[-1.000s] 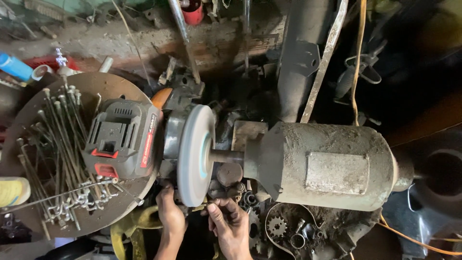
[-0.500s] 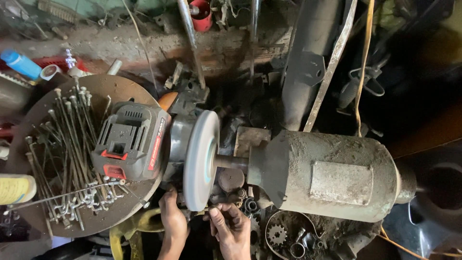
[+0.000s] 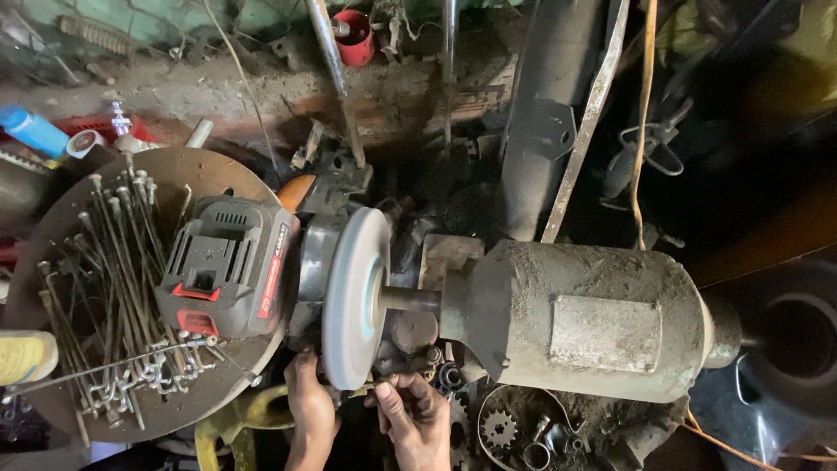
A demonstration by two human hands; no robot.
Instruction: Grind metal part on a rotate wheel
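Observation:
A grey grinding wheel (image 3: pixel 353 296) sits on the shaft of a dusty bench grinder motor (image 3: pixel 593 318). My left hand (image 3: pixel 307 403) is just below the wheel's lower edge, fingers curled around something small that I cannot make out. My right hand (image 3: pixel 418 410) is beside it to the right, fingers pinched on a thin metal piece (image 3: pixel 373 385) held against the wheel's lower rim. The two hands nearly meet under the wheel.
A cordless tool battery pack (image 3: pixel 227 270) lies on a round metal plate (image 3: pixel 187 170) with several long thin rods (image 3: pixel 113 262). Sprockets (image 3: pixel 499 429) and scrap parts lie under the motor. A blue bottle (image 3: pixel 30 129), a red cup (image 3: pixel 353 37) and an orange cord (image 3: pixel 645 105) sit behind.
The view has drifted a little. Both hands stay under the wheel, the right one shifted slightly toward the rim.

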